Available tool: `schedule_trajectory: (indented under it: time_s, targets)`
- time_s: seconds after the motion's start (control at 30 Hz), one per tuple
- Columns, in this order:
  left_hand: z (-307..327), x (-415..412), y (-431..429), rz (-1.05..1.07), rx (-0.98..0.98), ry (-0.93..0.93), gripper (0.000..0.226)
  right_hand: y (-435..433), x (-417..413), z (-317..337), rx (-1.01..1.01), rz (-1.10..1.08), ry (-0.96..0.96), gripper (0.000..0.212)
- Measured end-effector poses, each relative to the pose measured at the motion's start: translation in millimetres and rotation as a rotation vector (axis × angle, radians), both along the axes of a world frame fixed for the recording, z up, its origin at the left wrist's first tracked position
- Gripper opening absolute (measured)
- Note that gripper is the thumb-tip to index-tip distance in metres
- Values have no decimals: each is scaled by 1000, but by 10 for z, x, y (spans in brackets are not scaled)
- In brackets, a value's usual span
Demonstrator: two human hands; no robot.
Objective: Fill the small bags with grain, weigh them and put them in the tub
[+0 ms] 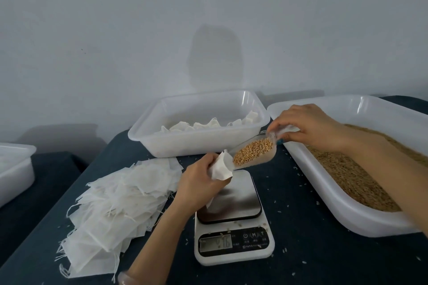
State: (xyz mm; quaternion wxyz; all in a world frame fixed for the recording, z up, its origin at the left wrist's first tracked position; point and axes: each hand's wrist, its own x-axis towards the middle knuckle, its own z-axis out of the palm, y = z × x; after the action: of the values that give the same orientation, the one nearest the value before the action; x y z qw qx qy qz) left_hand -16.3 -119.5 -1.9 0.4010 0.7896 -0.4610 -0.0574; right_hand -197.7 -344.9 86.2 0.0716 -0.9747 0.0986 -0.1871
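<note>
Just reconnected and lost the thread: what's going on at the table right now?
The left hand holds a small bag open above the scale, while the right hand tips a clear scoop of grain toward its mouth. Several bags already sit in the rear tub; empty bags lie piled at left.

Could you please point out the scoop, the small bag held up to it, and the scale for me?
scoop [259, 159], head view, on its clear side wall below the grain.
small bag [221, 168], head view, on its white side.
scale [238, 194], head view, on its bare steel platform.
</note>
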Motion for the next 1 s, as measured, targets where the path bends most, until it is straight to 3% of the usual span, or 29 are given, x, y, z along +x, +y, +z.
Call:
schedule_trajectory:
  time_s: [0.13, 0.23, 0.57, 0.9, 1.0]
  targets:
    - [-12, 14, 4, -42, 21, -46, 36, 56, 32, 74, -141, 18, -18, 23]
    - [-1, 1, 7, -77, 18, -36, 44, 115, 61, 144, -245, 36, -22, 44]
    - [80, -92, 47, -186, 28, 41, 47, 244, 108, 376, -452, 40, -31, 30]
    - [122, -130, 75, -237, -33, 139, 23, 319, 60, 527, -493, 39, -14, 29]
    - [118, -122, 64, -246, -30, 152, 25, 323, 46, 552, -506, 45, -20, 28]
